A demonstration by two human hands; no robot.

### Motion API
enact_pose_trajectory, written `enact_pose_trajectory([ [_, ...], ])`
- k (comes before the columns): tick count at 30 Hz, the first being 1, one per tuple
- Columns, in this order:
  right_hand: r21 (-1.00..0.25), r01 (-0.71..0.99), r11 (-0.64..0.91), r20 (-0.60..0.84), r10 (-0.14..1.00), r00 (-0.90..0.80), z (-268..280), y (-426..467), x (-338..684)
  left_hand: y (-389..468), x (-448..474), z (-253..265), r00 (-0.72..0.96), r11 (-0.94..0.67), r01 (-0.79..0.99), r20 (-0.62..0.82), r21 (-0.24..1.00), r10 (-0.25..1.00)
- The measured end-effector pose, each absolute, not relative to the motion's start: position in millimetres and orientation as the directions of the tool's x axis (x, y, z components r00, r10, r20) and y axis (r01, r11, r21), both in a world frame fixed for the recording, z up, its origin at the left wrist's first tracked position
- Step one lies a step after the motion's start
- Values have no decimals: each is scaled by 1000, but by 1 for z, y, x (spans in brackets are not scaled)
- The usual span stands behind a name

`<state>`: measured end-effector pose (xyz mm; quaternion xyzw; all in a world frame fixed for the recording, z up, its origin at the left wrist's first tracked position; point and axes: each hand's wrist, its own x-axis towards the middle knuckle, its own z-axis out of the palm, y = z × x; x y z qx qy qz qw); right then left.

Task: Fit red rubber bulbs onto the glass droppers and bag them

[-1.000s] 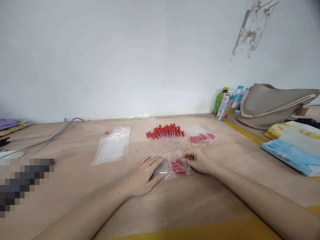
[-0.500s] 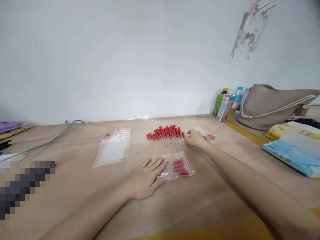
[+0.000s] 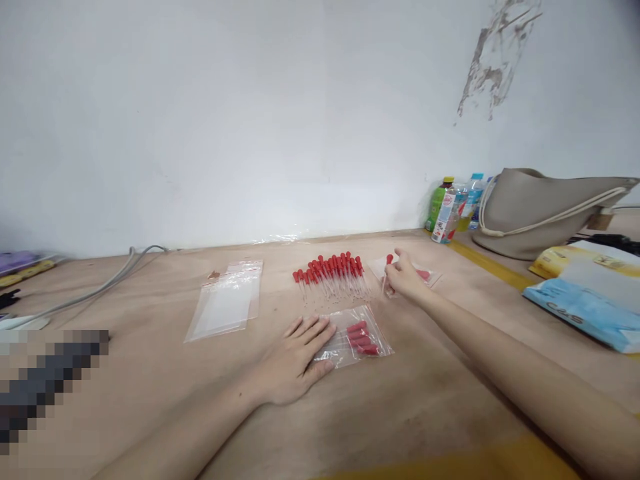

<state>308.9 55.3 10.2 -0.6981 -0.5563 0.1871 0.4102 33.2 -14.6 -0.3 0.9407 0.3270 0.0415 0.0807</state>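
Observation:
My left hand [image 3: 303, 353] lies flat, palm down, its fingertips on a clear zip bag [image 3: 337, 353] that contains several red rubber bulbs [image 3: 361, 338]. To the right of the dropper pile, my right hand [image 3: 405, 277] pinches a single dropper [image 3: 389, 260], red bulb up and thin clear stem pointing down. A row of several red-topped droppers [image 3: 333, 270] lies between the hands, farther back on the table. Partly behind my right hand is another clear bag [image 3: 433, 279] with red bulbs showing in it.
Flat empty zip bags [image 3: 225, 303] lie on the left of the wooden table [image 3: 380, 413]. A grey cable [image 3: 113, 277] runs along the left. Drink bottles [image 3: 445, 210], a grey bag [image 3: 545, 213] and a blue-and-yellow tissue pack [image 3: 585, 307] stand at the right.
My right hand has moved slightly right from the edge of the pile, with a dropper now lifted in its fingers. The left hand stays on the bag.

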Motion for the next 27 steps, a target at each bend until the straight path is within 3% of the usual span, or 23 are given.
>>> enact_pose_trajectory([
  [2, -936, 348, 50, 178, 921, 348, -3, 38, 312, -14, 33, 0, 782, -773, 606, 38, 190, 622],
  [5, -988, 73, 139, 156, 898, 411, -22, 20, 308, -14, 33, 0, 779, -772, 604, 57, 199, 624],
  [10, -973, -50, 226, 185, 890, 417, -31, 12, 293, -15, 33, 1, 779, -773, 599, 70, 209, 623],
  [15, -965, -193, 176, 111, 946, 306, -26, 7, 284, -15, 33, 1, 776, -771, 597, 84, 220, 625],
  [18, -975, -191, 110, 69, 976, 209, -25, 2, 283, -15, 33, 0, 777, -773, 593, 94, 224, 623],
  [27, -979, 199, 48, 22, 991, -134, -22, 1, 294, -16, 34, 1, 779, -776, 593, 93, 215, 621],
])
